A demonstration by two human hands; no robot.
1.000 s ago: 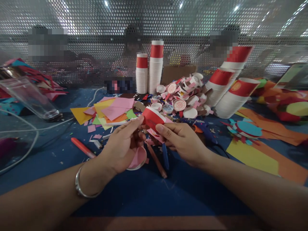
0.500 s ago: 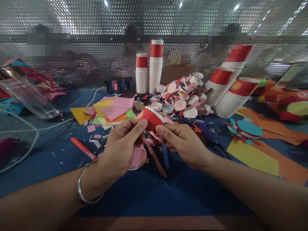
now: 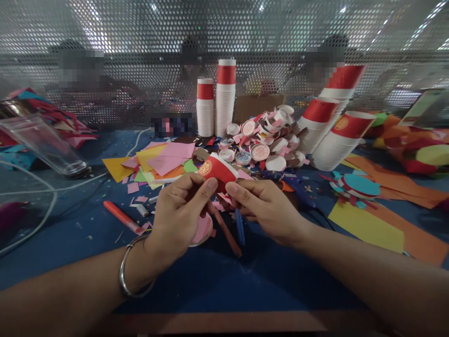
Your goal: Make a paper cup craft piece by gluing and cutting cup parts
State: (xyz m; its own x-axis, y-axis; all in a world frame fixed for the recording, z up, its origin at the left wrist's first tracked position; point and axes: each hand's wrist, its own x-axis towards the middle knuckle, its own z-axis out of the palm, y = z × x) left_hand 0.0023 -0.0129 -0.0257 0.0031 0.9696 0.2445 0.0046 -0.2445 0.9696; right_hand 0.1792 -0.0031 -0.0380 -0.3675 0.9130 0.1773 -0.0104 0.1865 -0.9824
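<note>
A red piece of paper cup (image 3: 219,171) with a white rim edge and a gold printed mark is held up between both hands. My left hand (image 3: 182,213) pinches its lower left side between thumb and fingers; a silver bangle circles that wrist. At its lower right side my right hand (image 3: 268,210) pinches it the same way. Below lie a pink-topped paper disc (image 3: 203,230), partly behind my left hand, a brown-red stick (image 3: 228,234) and a blue pen-like stick (image 3: 240,228). The fingertips behind the cup piece are hidden.
Behind the hands is a heap of cut cup bottoms (image 3: 260,152). Stacks of paper cups (image 3: 226,103) stand at the back, with leaning stacks (image 3: 331,150) to the right. Coloured paper (image 3: 171,157), a red marker (image 3: 121,216), a clear tumbler (image 3: 52,145) and a white cable (image 3: 52,206) lie leftward.
The cup piece is tilted slightly more, showing more of its gold mark. Both hands keep their pinch with little movement. The view has shifted slightly.
</note>
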